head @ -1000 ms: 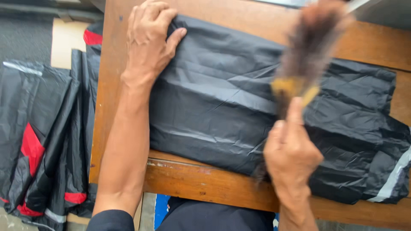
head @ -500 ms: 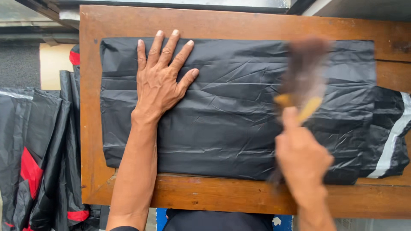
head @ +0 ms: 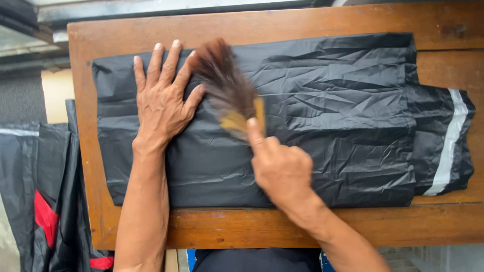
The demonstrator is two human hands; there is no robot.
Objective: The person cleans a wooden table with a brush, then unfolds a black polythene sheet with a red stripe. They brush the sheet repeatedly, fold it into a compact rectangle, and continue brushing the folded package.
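Note:
A folded black crinkled garment [head: 333,126] with a white stripe at its right end lies flat on a wooden table [head: 312,22]. My left hand [head: 161,100] presses flat on the garment's left part, fingers spread. My right hand [head: 282,168] grips a brush [head: 227,90] with a yellow handle and dark brown bristles. The bristles rest on the fabric just right of my left hand's fingers and look blurred.
More black garments with red patches [head: 45,201] hang or lie beside the table's left edge. The table's near edge [head: 403,226] runs along the bottom. A grey ledge [head: 151,10] sits beyond the far edge.
The brush has swept leftward across the garment, from its right part to beside my left hand. The left hand stays pressed on the fabric. The view has shifted.

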